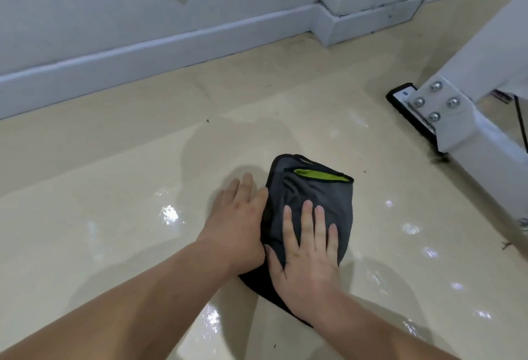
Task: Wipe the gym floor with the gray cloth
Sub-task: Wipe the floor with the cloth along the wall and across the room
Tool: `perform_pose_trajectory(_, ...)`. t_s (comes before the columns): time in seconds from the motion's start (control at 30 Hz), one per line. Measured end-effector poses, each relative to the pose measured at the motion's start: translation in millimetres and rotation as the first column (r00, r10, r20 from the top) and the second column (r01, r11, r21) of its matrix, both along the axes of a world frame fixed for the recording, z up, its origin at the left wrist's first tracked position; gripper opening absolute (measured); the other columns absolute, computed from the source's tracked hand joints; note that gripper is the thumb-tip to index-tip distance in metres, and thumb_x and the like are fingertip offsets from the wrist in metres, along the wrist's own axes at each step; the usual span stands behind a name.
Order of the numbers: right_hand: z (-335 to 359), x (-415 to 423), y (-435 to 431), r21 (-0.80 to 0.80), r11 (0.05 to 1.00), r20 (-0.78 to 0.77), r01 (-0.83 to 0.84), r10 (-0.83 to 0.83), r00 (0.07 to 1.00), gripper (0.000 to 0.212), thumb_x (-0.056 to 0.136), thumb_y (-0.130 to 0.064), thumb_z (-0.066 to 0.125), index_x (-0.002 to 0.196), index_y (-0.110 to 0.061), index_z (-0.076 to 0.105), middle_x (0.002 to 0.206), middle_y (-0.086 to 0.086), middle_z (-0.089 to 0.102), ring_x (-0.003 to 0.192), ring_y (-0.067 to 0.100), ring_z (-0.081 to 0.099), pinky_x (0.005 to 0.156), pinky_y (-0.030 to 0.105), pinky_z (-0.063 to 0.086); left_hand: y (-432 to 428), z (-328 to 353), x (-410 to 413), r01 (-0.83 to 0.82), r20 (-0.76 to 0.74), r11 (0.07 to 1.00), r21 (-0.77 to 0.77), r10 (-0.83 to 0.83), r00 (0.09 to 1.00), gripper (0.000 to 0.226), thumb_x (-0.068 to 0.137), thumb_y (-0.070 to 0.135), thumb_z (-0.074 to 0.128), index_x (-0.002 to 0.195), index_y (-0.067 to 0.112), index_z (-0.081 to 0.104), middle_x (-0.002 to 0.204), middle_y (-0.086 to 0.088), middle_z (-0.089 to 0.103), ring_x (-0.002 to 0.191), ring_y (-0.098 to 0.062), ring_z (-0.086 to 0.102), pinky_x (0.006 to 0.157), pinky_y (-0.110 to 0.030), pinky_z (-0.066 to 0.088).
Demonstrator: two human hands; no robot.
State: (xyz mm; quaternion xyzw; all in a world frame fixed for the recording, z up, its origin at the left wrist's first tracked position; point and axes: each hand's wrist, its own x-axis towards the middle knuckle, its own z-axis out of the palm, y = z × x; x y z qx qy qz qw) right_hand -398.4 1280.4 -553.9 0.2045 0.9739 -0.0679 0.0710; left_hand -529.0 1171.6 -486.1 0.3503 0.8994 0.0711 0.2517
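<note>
The cloth (pixel 323 191) stretches forward under the flat right hand (pixel 310 254) pressing it, with the flat left hand (pixel 237 219) touching its left edge, gripping nothing.

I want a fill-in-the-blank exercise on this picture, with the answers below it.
The gray cloth shows a ___ strip at its far edge. The right hand presses flat on it; the left hand touches its ___ edge. The white frame's plate carries ___ bolts.
Answers: green; left; four.
</note>
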Motion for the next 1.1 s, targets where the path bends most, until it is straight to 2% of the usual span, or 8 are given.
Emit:
perform_pose_trajectory(0.1, 1.8, -22.6, 10.0, -0.022, 0.995, -0.009, -0.102, 0.102, 0.995, 0.079, 0.098, -0.069, 0.020, 0.162, -0.022, 0.026, 0.169, 0.019, 0.017, 0.156, 0.039, 0.015, 0.121, 0.059, 0.011, -8.6, 3.0, -17.7, -0.024, -0.059, 1.000, 0.004, 0.024, 0.998, 0.081, 0.084, 0.029, 0.055, 0.155, 0.019, 0.017, 0.168, -0.017, -0.002, 0.156, -0.034, -0.005, 0.126, -0.045, 0.008)
perform_pose_trajectory(0.17, 9.8, -51.5, 17.0, -0.065, 0.976, 0.032, -0.209, 0.211, 0.977, 0.084, 0.094, -0.077, 0.010, 0.164, -0.030, 0.014, 0.172, 0.014, 0.004, 0.158, 0.034, 0.001, 0.124, 0.054, 0.000, -19.3, 6.8, -28.5, -0.060, -0.099, 0.998, 0.018, 0.061, 0.993, 0.071, 0.085, 0.031, 0.055, 0.149, 0.017, 0.029, 0.165, -0.018, 0.014, 0.152, -0.033, 0.011, 0.124, -0.042, 0.015)
perform_pose_trajectory(0.3, 22.6, -134.7, 15.1, -0.149, 0.913, 0.164, -0.379, 0.401, 0.901, 0.085, 0.088, -0.082, 0.009, 0.159, -0.043, -0.016, 0.167, 0.002, -0.030, 0.152, 0.021, -0.032, 0.124, 0.051, -0.016, -43.6, 12.4, -44.6, -0.190, -0.140, 0.981, 0.038, 0.193, 0.971, 0.051, 0.086, 0.030, 0.052, 0.135, 0.017, 0.044, 0.133, -0.007, 0.043, 0.119, -0.025, 0.039, 0.108, -0.034, 0.034)
perform_pose_trajectory(0.4, 19.6, -197.8, -0.3, -0.159, 0.885, 0.196, -0.437, 0.463, 0.865, 0.085, 0.089, -0.082, 0.016, 0.158, -0.045, -0.016, 0.167, 0.000, -0.030, 0.152, 0.019, -0.031, 0.124, 0.049, -0.017, -64.4, 12.4, -54.2, -0.257, -0.134, 0.965, 0.041, 0.261, 0.956, 0.037, 0.090, 0.023, 0.049, 0.126, 0.015, 0.047, 0.128, -0.006, 0.044, 0.117, -0.024, 0.040, 0.102, -0.031, 0.035)
perform_pose_trajectory(0.57, 24.0, -261.6, 3.7, -0.196, 0.890, 0.206, -0.413, 0.449, 0.869, 0.089, 0.088, -0.087, 0.024, 0.159, -0.048, -0.012, 0.168, -0.004, -0.028, 0.154, 0.017, -0.028, 0.124, 0.047, -0.015, -76.5, 17.2, -60.4, -0.393, -0.090, 0.917, 0.074, 0.399, 0.913, 0.037, 0.081, 0.016, 0.048, 0.118, 0.017, 0.048, 0.114, -0.005, 0.044, 0.106, -0.026, 0.042, 0.098, -0.034, 0.039)
perform_pose_trajectory(0.67, 28.0, -269.9, 27.0, -0.190, 0.925, 0.215, -0.328, 0.365, 0.906, 0.090, 0.087, -0.087, 0.021, 0.159, -0.045, -0.012, 0.168, -0.003, -0.027, 0.154, 0.018, -0.026, 0.125, 0.047, -0.014, -67.9, 26.3, -53.9, -0.430, -0.045, 0.900, 0.067, 0.433, 0.900, 0.036, 0.081, 0.013, 0.051, 0.117, 0.015, 0.047, 0.121, -0.006, 0.043, 0.114, -0.028, 0.041, 0.102, -0.033, 0.036)
perform_pose_trajectory(0.83, 19.0, -219.9, 84.5, -0.096, 0.994, 0.117, -0.049, 0.060, 0.991, 0.082, 0.093, -0.081, 0.009, 0.162, -0.040, -0.006, 0.171, 0.002, -0.017, 0.157, 0.019, -0.018, 0.127, 0.046, -0.009, -41.5, 37.3, -33.1, -0.330, 0.001, 0.943, 0.044, 0.330, 0.944, 0.063, 0.094, 0.019, 0.051, 0.153, 0.012, 0.028, 0.164, -0.016, 0.015, 0.147, -0.029, 0.020, 0.116, -0.030, 0.019)
perform_pose_trajectory(1.1, 15.2, -63.1, 119.3, -0.067, 0.961, 0.052, 0.267, -0.264, 0.963, 0.077, 0.097, -0.073, 0.009, 0.163, -0.036, -0.007, 0.172, 0.007, -0.014, 0.157, 0.023, -0.016, 0.126, 0.047, -0.009, 3.8, 31.5, 21.0, -0.101, 0.069, 0.991, 0.090, 0.095, 0.993, 0.069, 0.098, 0.018, 0.047, 0.159, 0.019, 0.016, 0.170, -0.008, -0.005, 0.156, -0.025, 0.002, 0.124, -0.034, 0.011)
